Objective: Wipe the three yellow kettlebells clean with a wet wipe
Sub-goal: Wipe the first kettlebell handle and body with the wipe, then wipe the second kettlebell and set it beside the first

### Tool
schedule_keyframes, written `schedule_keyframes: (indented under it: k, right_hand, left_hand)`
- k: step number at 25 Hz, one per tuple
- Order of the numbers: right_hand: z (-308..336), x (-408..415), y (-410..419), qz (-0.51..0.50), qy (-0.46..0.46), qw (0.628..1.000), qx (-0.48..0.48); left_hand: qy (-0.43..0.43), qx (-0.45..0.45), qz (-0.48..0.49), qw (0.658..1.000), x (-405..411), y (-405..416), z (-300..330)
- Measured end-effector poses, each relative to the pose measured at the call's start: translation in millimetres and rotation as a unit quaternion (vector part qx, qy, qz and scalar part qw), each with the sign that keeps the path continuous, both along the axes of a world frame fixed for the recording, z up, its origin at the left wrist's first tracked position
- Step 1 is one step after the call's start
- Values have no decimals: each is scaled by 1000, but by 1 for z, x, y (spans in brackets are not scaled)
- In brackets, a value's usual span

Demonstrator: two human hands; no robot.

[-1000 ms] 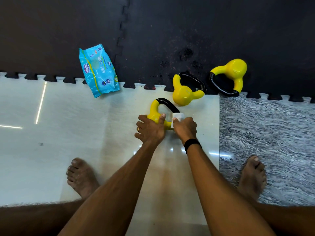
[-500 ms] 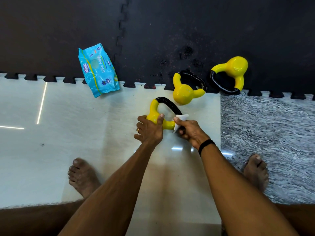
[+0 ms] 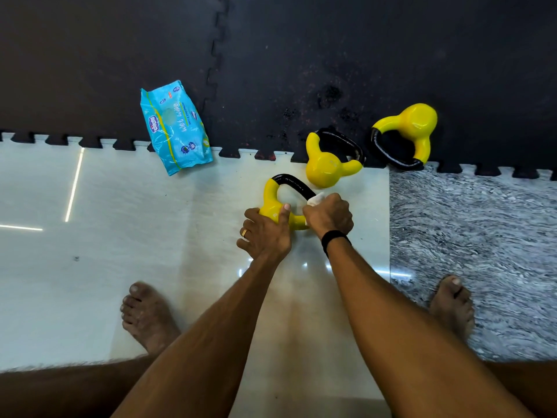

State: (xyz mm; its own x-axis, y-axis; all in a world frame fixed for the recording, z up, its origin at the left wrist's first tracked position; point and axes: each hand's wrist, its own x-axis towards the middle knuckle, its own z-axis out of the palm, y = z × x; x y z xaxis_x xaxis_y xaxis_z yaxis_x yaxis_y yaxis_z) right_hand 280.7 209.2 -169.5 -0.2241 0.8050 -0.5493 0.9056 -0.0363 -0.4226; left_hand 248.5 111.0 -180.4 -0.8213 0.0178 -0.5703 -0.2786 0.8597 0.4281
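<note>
The right hand is curled round a white wet wipe, which is pinched against the black handle of the nearest kettlebell, presumably so the bar gets rubbed all round. The left hand is clamped over the yellow body, thumb laid across the top, most likely to stop it rolling under the rubbing. This kettlebell is laid on its side on the pale floor tile; its long axis runs from body to handle, handle pointing away from the person and slightly right. The second kettlebell is seen just beyond, at the edge of the black mat, handle pointing away. The third kettlebell is lying further right, handle towards the person. The blue wipe packet is parked left, within reach for a fresh sheet.
</note>
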Motion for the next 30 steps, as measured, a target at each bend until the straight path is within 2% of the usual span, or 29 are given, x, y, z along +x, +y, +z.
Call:
schedule_keyframes:
  k: [3, 6, 9, 14, 17, 19, 22, 24, 25, 26, 27, 29, 30]
  right_hand:
    - [-12, 14, 12, -16, 107, 992, -72]
    - [-20, 37, 17, -72, 214, 957, -180]
    - [-19, 39, 14, -106, 282, 927, -222]
    - [-28, 14, -12, -58, 277, 950, -130]
    - [-28, -4, -31, -24, 316, 941, -118]
    - [-23, -14, -33, -28, 353, 918, -178]
    - [-19, -18, -28, -45, 392, 865, -310]
    - [-17, -16, -21, -54, 401, 839, -365]
    - [-14, -15, -18, -57, 397, 838, -369]
    - [-10, -14, -14, -51, 392, 851, -346]
    - [-6, -12, -10, -38, 371, 885, -278]
    - [0, -3, 3, 1, 298, 952, -65]
    - [2, 0, 10, 11, 258, 965, 44]
  left_hand:
    - [2, -10, 8, 1000, 1, 1, 1]
    - [3, -32, 2, 999, 2, 2, 2]
    - [7, -56, -2, 998, 4, 3, 4]
    - [14, -95, 68, 993, -8, -9, 8]
    - [-4, -106, 112, 988, -31, -22, 8]
    - [-12, -102, 144, 984, -42, -28, 10]
    - [-27, -85, 186, 978, -51, -30, 14]
    - [-5, -104, 191, 976, -53, -30, 18]
    - [28, -117, 184, 976, -54, -28, 21]
    - [74, -122, 169, 975, -54, -25, 24]
    - [124, -111, 145, 975, -54, -21, 29]
    - [204, -65, 74, 974, -50, -3, 36]
    - [222, -49, 42, 973, -46, 5, 37]
